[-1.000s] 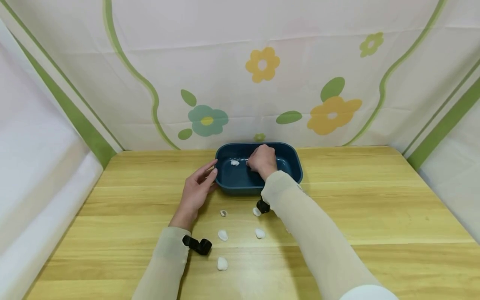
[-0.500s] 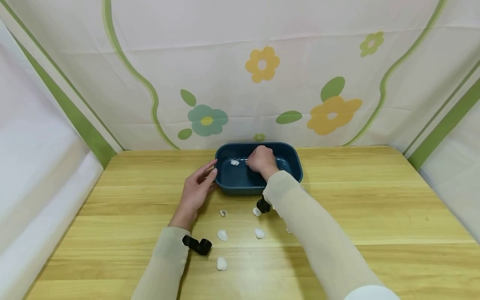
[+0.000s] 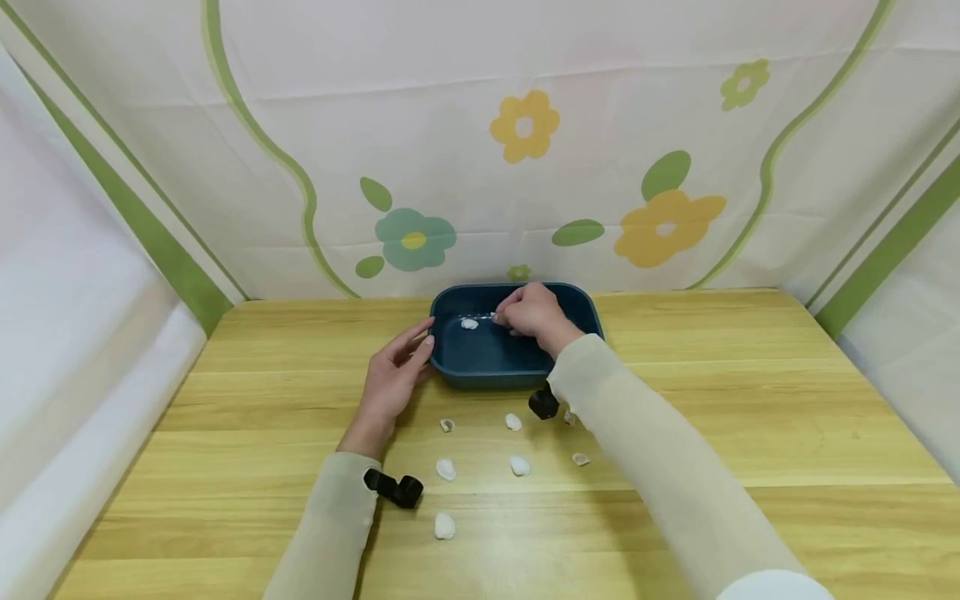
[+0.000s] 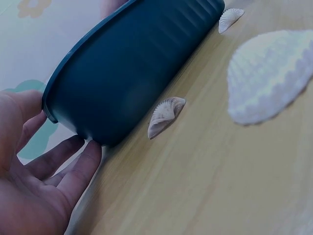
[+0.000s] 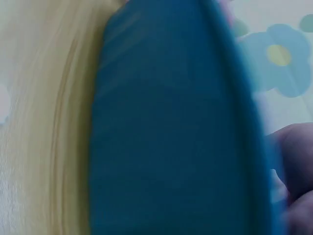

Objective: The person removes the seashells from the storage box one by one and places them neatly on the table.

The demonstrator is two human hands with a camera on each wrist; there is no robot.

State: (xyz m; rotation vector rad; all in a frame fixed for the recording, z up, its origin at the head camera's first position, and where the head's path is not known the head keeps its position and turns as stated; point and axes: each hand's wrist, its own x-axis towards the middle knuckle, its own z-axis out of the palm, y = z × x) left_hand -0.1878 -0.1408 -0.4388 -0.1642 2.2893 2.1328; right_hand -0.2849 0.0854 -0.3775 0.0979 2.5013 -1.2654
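A dark blue rectangular basin stands at the back of the table, with a white seashell on its floor. My right hand reaches over the basin's inside, thumb and finger pinching a small white seashell, mostly hidden by the fingers. At the basin's left end, my left hand rests its extended fingertips against the wall and rim; the left wrist view shows fingertips low on the wall. Nearest to this hand on the table lies a small ridged seashell.
Several seashells lie spread out in front of the basin, among them a large white one, one in the middle and a brownish one under the right forearm. A flowered cloth hangs right behind the table.
My right hand has risen slightly and shifted right inside the basin, bringing a white shell into sight at its fingertips. The left hand has stayed at the basin's end.
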